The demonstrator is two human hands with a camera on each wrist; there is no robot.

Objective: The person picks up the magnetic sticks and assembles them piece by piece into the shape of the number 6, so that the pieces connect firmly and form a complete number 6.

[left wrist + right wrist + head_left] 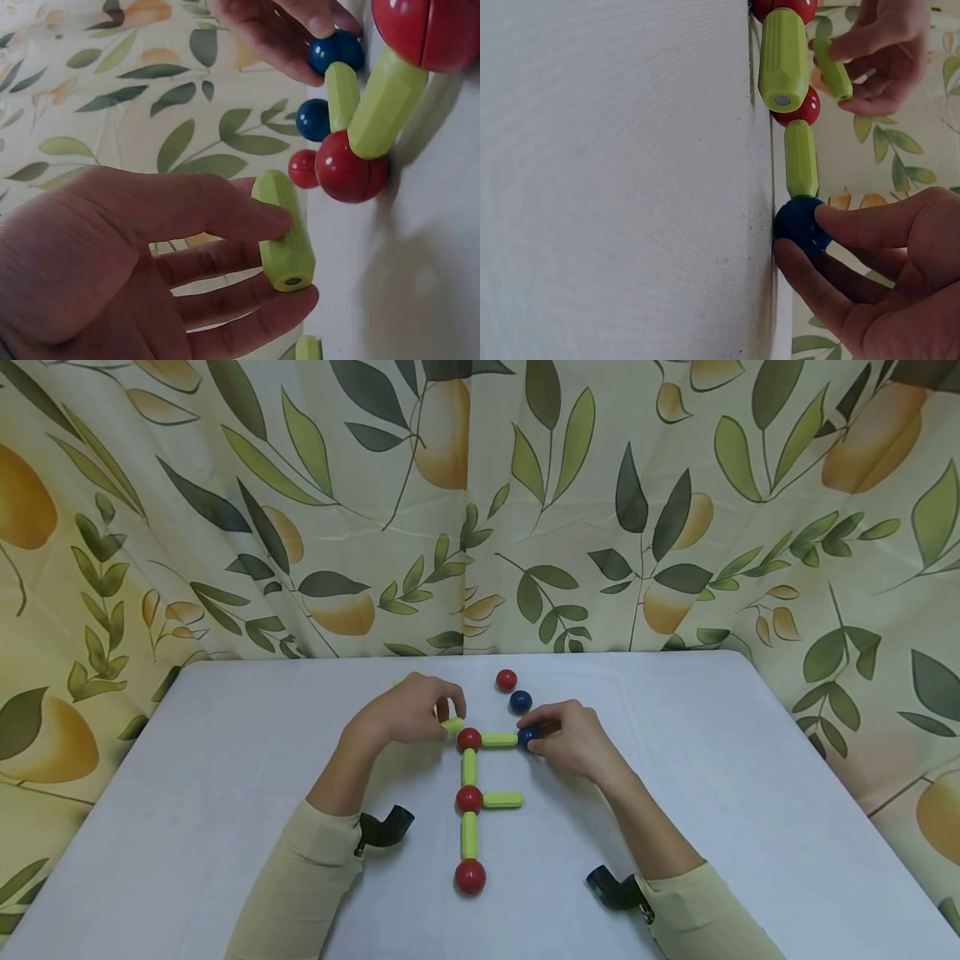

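Note:
My left hand (408,710) pinches a yellow-green magnetic rod (285,236) between thumb and fingers, just left of the top red ball (469,739). A metal disc shows in the rod's end. With thumb and fingertips my right hand (573,739) grips a blue ball (802,223) at the right end of the upper crosswise rod (499,739). These belong to an F-shaped build lying on the table. Its upright runs through a middle red ball (469,798) to a bottom red ball (470,877). A lower crosswise rod (503,799) sticks out rightward with a bare end.
Behind the build lie a loose red ball (506,680) and a loose blue ball (521,702). Another yellow-green rod (406,678) is partly hidden behind my left hand. The white table (187,860) ends at a leaf-patterned curtain (555,527).

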